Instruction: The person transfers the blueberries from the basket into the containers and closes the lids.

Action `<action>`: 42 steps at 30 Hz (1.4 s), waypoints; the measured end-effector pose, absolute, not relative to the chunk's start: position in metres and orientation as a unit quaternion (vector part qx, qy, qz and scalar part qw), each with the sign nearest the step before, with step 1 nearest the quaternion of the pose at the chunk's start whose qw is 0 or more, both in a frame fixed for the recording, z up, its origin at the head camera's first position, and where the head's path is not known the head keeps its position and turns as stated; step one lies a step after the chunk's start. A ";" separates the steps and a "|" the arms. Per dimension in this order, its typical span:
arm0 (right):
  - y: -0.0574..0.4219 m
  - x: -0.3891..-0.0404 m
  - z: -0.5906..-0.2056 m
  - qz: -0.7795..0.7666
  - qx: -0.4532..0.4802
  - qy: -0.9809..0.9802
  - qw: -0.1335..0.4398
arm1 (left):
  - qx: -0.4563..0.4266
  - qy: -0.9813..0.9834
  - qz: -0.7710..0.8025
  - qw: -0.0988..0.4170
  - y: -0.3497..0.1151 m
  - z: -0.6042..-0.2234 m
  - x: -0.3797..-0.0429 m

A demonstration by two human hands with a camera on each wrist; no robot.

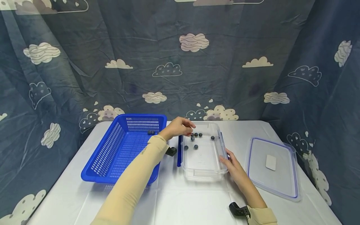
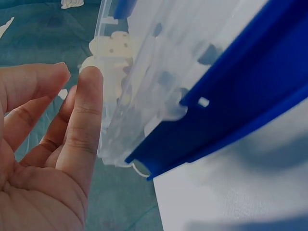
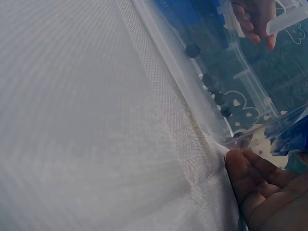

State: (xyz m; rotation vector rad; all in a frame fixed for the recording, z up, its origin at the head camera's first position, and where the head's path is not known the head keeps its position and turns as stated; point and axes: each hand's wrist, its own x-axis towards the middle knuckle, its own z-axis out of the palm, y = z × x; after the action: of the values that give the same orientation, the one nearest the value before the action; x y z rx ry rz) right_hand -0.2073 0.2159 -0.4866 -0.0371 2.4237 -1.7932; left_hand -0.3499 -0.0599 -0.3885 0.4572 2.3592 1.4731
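Observation:
A clear plastic box [image 1: 203, 159] with blue side latches [image 2: 240, 86] stands mid-table. Several small dark balls [image 1: 196, 147], blueberry-like in look, lie scattered on its floor. Over the box's far left part hovers my left hand [image 1: 180, 127], its fingers loosely bent. In the left wrist view nothing shows between that hand's thumb and fingers [image 2: 84, 120]. My right hand [image 1: 234, 167] holds the box's right side, thumb at the rim and fingers along the outer wall. The right wrist view shows its fingertips [image 3: 237, 161] right at the box's edge.
A blue perforated basket [image 1: 118, 181] stands left of the box, with a few dark balls [image 1: 151, 132] at its far right. On the right lies a clear lid [image 1: 258, 172] with a blue seal and a white label [image 1: 271, 162]. A cloud-patterned curtain [image 1: 225, 84] hangs behind the white table.

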 end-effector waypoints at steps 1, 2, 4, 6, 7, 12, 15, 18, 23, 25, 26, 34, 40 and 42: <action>0.216 -0.208 -0.487 -0.593 -0.012 0.803 0.063 | 0.160 0.828 0.515 0.155 -0.062 -0.388 -0.351; 0.216 -0.208 -0.487 -0.592 -0.012 0.803 0.063 | 0.159 0.829 0.515 0.150 -0.064 -0.388 -0.351; 0.216 -0.208 -0.487 -0.591 -0.012 0.804 0.063 | 0.156 0.830 0.517 0.141 -0.068 -0.388 -0.353; 0.215 -0.208 -0.487 -0.592 -0.013 0.804 0.064 | 0.153 0.832 0.516 0.131 -0.073 -0.388 -0.354; 0.215 -0.208 -0.487 -0.592 -0.012 0.804 0.063 | 0.152 0.834 0.515 0.126 -0.075 -0.388 -0.355; 0.215 -0.209 -0.488 -0.594 -0.011 0.802 0.063 | 0.139 0.844 0.507 0.105 -0.088 -0.390 -0.359; 0.215 -0.209 -0.488 -0.594 -0.012 0.802 0.060 | 0.125 0.844 0.513 0.091 -0.096 -0.389 -0.361; 0.214 -0.209 -0.489 -0.593 -0.011 0.803 0.058 | 0.110 0.840 0.526 0.080 -0.103 -0.387 -0.362; 0.214 -0.208 -0.489 -0.596 -0.007 0.801 0.059 | 0.098 0.838 0.532 0.069 -0.111 -0.380 -0.363; 0.214 -0.208 -0.489 -0.597 -0.007 0.800 0.060 | 0.095 0.842 0.528 0.063 -0.115 -0.377 -0.363; 0.214 -0.208 -0.490 -0.598 -0.006 0.799 0.061 | 0.093 0.843 0.527 0.060 -0.117 -0.377 -0.363; 0.213 -0.209 -0.488 -0.598 -0.004 0.798 0.067 | 0.074 0.856 0.509 0.050 -0.145 -0.372 -0.366; 0.214 -0.208 -0.487 -0.595 -0.006 0.801 0.063 | 0.054 0.861 0.504 0.047 -0.167 -0.373 -0.367; 0.214 -0.208 -0.488 -0.598 -0.007 0.799 0.063 | 0.052 0.867 0.493 0.041 -0.173 -0.375 -0.367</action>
State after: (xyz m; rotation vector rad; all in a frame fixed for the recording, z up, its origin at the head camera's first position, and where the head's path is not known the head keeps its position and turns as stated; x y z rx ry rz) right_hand -0.2082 0.2142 -0.4877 -0.0214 2.4152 -1.8057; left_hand -0.3672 -0.1730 -0.3746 0.1594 2.6556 1.5106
